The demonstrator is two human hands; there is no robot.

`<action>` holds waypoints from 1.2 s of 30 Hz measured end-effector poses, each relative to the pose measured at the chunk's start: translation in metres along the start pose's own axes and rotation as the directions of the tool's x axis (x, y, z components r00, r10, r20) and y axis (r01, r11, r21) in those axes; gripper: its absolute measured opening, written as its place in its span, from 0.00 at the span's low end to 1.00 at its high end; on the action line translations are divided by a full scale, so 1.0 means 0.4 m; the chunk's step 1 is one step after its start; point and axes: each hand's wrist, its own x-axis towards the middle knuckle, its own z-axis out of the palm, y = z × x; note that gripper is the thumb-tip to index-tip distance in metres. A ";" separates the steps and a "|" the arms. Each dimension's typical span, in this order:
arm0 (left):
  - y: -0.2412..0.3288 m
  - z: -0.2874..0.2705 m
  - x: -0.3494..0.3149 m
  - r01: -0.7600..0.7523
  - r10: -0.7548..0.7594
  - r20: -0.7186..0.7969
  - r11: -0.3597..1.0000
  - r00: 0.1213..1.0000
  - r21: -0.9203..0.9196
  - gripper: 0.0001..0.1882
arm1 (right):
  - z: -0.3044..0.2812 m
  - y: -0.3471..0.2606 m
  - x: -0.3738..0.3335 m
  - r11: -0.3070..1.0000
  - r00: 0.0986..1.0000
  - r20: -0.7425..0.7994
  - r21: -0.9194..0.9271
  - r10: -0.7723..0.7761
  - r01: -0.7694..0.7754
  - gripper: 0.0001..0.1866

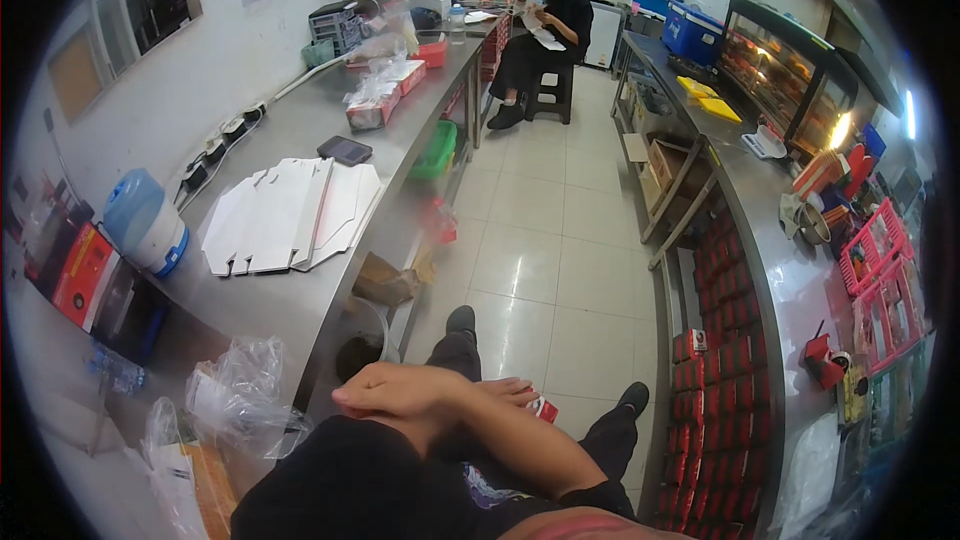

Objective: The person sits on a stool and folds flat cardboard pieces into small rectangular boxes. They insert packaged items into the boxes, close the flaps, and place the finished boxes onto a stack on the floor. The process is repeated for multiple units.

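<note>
My forearms cross in front of my body. My right hand [395, 389] lies at the left end of the cross, over my left forearm by the black sleeve edge. Its fingers are curled in, and whatever they close on is hidden. Past my right forearm, my left hand [510, 392] shows only in part, its fingers stretched out flat. Just beside those fingertips is a small red and white thing [544, 409], mostly covered; whether the hand touches it I cannot tell. A bucket [388, 332] with dark contents stands beyond my right hand, under the left counter.
On the left steel counter [275, 315] lie flat white cardboard boxes [268, 215], a dark phone-like device [345, 149] and clear plastic bags [240, 390]. Red boxes [715, 380] fill the shelf under the right counter. Far down the aisle a person [555, 25] sits on a stool.
</note>
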 end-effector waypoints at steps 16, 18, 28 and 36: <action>-0.008 0.045 -0.014 -0.027 0.031 -0.047 0.997 0.998 0.070 0.34 | -0.017 0.121 0.046 0.917 0.940 0.093 0.268 -0.329 0.294 0.16; -0.001 0.054 -0.031 0.017 -0.014 -0.042 0.998 0.999 0.053 0.33 | 0.023 0.053 0.034 0.927 0.979 0.061 0.339 -0.195 0.163 0.18; 0.008 0.096 -0.031 0.058 -0.058 -0.094 0.998 0.994 0.001 0.30 | -0.005 0.188 0.025 0.914 0.958 0.042 0.315 -0.282 0.256 0.15; 0.006 0.092 -0.002 0.030 -0.030 -0.102 1.000 0.994 -0.004 0.33 | 0.003 0.194 0.007 0.944 0.978 0.027 0.267 -0.208 0.193 0.15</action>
